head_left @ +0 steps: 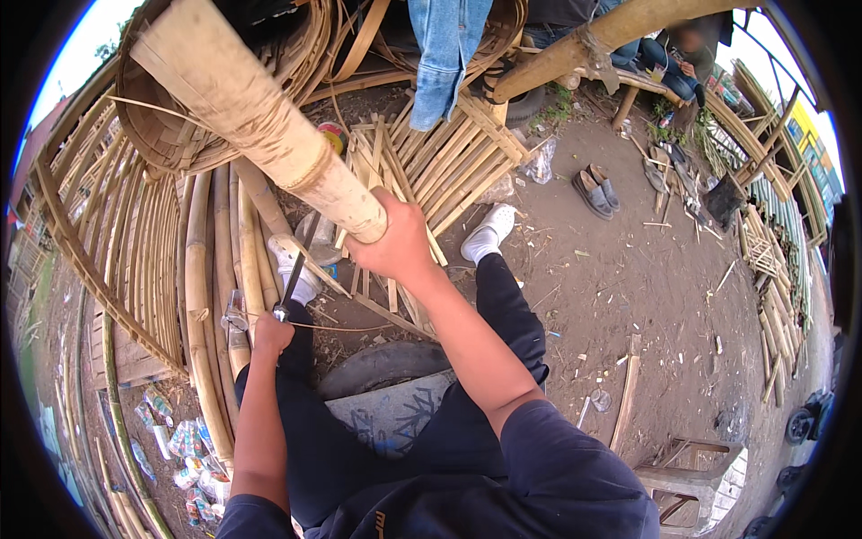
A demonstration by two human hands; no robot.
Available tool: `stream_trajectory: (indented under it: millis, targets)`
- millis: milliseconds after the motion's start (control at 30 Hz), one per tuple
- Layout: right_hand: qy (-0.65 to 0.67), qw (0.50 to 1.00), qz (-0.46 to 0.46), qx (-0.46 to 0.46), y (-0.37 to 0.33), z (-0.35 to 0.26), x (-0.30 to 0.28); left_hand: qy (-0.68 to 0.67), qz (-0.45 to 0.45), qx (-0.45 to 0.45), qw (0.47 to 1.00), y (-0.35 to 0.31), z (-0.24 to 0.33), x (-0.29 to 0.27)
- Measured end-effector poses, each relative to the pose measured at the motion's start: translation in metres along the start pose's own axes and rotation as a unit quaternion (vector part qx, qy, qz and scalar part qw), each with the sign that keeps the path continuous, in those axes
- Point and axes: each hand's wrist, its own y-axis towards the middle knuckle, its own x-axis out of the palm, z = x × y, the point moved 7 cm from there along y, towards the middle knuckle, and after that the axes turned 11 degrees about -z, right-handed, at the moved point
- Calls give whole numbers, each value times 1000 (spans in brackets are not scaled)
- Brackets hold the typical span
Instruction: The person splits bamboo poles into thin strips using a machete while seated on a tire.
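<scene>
Two hands: both closed, one on each thing.
Right hand (395, 244): fingers wrapped round the lower end of a thick bamboo pole (260, 117), which slants to upper left, steadied for cutting.
Left hand (269, 337): fist on a knife (294, 274), blade up beside the pole's end.
Below: split bamboo strips (449, 166) on dirt, centre frame.

Even, diffuse daylight from an overcast sky (90, 40), which is blown out to white at the upper corners. Shadows on the dirt ground (628, 269) are soft and faint. Fisheye distortion bends the bamboo poles (202, 296) near the rim, and a black vignette rings the circular field. The centre is sharp; detail softens toward the edges, with slight colour fringing.
</scene>
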Motion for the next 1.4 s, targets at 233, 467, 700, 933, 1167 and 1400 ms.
stream_trajectory:
  millis: [233,467,700,933,1167,1400]
  targets:
    - [-176,853,-279,405,-109,189,89,70,-49,17,996,1,12,3]
    - [-156,816,-309,462,-143,217,102,147,-94,-31,984,8,15,-22]
    - [-161,910,-249,288,-59,148,66,-29,-48,-71,996,30,-58,64]
    - [84,996,27,-5,0,29,26,-27,-8,-64,998,19,-34,74]
    - [-219,821,-313,424,-139,223,109,48,-109,-68,990,20,-9,68]
    - [-186,826,-326,421,-130,224,114,-19,-103,-109,989,28,-46,79]
